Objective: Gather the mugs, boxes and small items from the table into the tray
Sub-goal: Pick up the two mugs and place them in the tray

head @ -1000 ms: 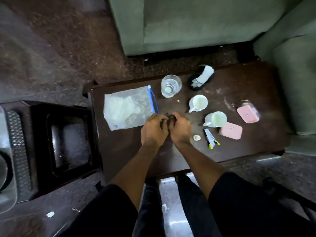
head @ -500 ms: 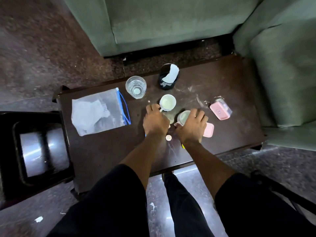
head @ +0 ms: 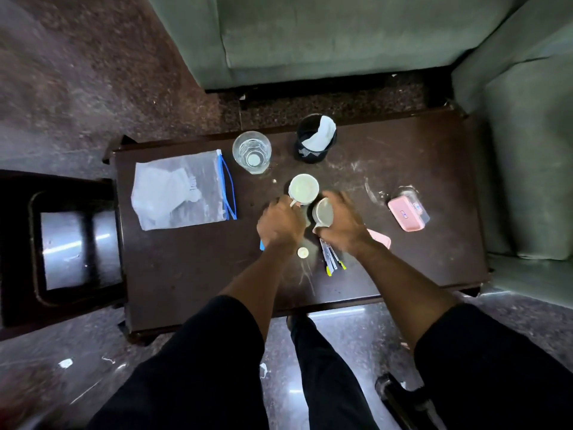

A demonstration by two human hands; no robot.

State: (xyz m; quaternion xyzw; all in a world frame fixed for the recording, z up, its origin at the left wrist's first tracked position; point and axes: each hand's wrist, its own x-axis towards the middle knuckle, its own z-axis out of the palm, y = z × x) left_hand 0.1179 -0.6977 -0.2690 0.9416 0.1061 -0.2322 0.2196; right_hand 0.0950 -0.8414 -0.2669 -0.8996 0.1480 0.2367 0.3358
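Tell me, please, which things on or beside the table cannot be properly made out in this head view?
- Flat pink box: mostly hidden under the right hand.
- Right mug: motion-blurred, grip unclear.
- Blue item: hidden by the left hand.
- Tray: far side cut by the frame edge.

Dark glossy wooden table (head: 192, 274); white ceramic mugs (head: 304, 188).

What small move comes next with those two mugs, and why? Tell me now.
Probably lift both mugs and carry them left to the tray. The left hand is at the handle of the upright mug; the right hand grips the tilted mug. The tray sits beside the table's left end.
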